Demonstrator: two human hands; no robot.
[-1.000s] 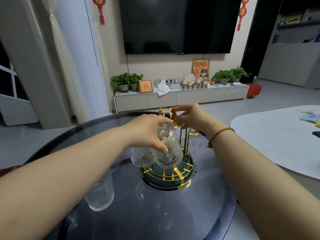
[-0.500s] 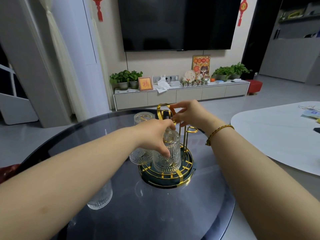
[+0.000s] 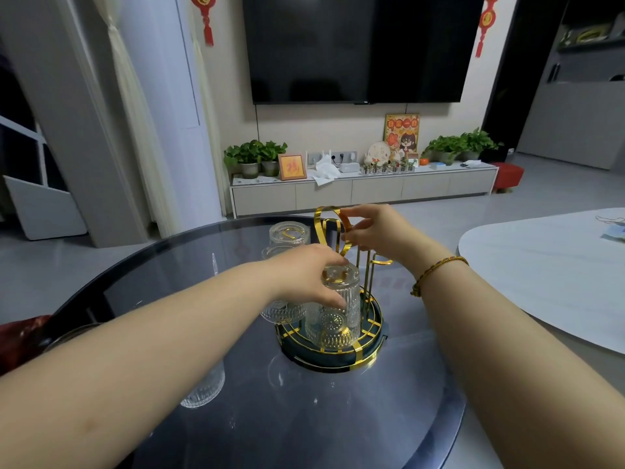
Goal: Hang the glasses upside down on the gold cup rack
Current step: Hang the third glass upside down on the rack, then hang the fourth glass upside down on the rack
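Note:
The gold cup rack [image 3: 367,336] with a dark round base stands mid-table. My left hand [image 3: 306,275] grips an embossed clear glass [image 3: 334,316], upside down over a front peg with its rim near the base. My right hand [image 3: 368,228] pinches the rack's gold top handle [image 3: 326,218]. Another upside-down glass [image 3: 282,311] hangs at the rack's left, partly hidden by my left hand. A third upside-down glass [image 3: 289,233] sits on a peg at the back left. One more glass [image 3: 204,390] stands on the table under my left forearm, mostly hidden.
The rack sits on a round dark glass table [image 3: 338,418]. A white table [image 3: 558,265] lies to the right. A bare gold peg [image 3: 380,264] sticks up at the rack's right. A TV cabinet with plants lines the far wall.
My left hand has lowered the glass down over the front peg toward the rack's base. My right hand has stayed on the rack's top handle.

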